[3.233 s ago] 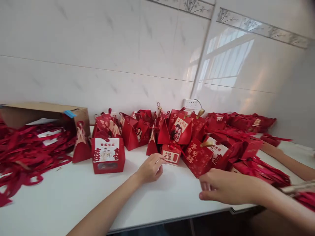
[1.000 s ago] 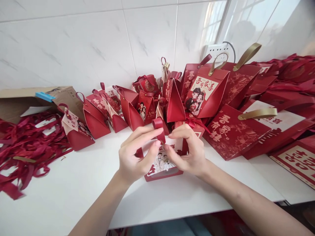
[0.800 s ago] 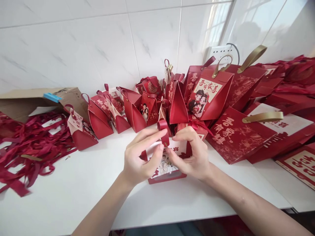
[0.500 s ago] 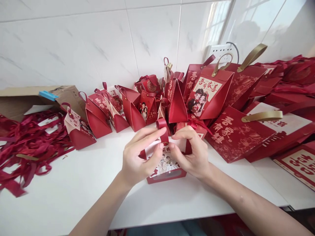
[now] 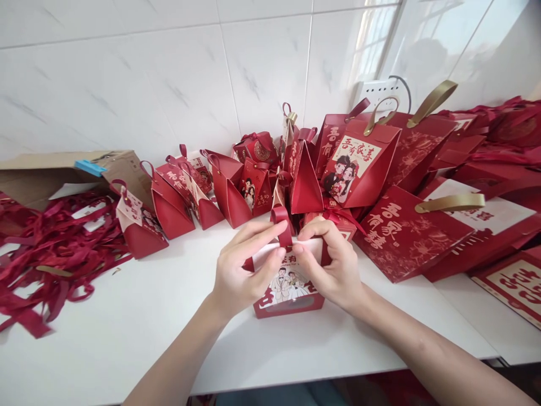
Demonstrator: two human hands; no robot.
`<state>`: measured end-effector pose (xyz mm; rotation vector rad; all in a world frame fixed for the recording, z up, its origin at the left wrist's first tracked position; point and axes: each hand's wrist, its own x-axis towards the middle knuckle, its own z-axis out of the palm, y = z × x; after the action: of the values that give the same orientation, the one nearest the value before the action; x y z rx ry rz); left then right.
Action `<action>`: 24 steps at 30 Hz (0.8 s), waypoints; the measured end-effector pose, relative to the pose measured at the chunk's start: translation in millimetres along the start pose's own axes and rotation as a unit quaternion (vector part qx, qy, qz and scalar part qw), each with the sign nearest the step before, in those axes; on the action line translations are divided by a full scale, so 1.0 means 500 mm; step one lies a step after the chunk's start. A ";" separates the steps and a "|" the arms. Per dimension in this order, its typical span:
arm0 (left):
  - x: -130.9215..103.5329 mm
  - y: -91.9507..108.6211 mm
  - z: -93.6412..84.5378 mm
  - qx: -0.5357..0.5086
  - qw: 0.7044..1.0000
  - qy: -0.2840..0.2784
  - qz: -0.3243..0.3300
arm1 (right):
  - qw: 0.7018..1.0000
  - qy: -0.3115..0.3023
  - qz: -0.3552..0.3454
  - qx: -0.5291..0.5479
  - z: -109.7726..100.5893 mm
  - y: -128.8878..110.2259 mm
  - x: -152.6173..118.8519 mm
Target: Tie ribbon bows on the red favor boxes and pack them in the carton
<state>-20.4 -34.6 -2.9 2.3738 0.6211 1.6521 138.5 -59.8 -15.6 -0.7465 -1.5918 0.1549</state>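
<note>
A small red gift box (image 5: 288,291) with a cartoon couple and a clear window on its front stands on the white table (image 5: 127,332) near the front edge. My left hand (image 5: 239,269) and my right hand (image 5: 333,264) meet at its top. The fingertips of both pinch the box's red ribbon handle (image 5: 282,224), which loops up between them. The palms hide the box's upper sides.
Behind the box, many red gift boxes and bags crowd against the tiled wall, among them a bag with a gold handle (image 5: 359,163). Flat red bags (image 5: 406,237) lie to the right. A heap of red ribbons (image 5: 46,254) and an open cardboard carton (image 5: 63,172) are at left.
Earlier the red box stood at left and my hands were apart on the table. The box now sits in front of me with both hands on its ribbon handle; little movement in the last second.
</note>
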 end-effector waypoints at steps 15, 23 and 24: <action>-0.001 0.014 0.001 -0.054 0.984 0.020 -0.167 | 0.998 -0.059 -0.004 0.016 -0.011 -0.002 0.016; 0.000 0.020 0.006 -0.111 0.974 0.029 -0.196 | 0.996 -0.073 0.047 0.011 -0.018 -0.013 0.023; 0.001 0.021 0.006 -0.113 0.974 0.031 -0.194 | 0.996 -0.075 0.046 0.013 -0.019 -0.013 0.023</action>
<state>-15.0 -43.5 0.1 1.9023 0.8003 1.5335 145.1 -61.4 -1.0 -0.8031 -1.6944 0.3040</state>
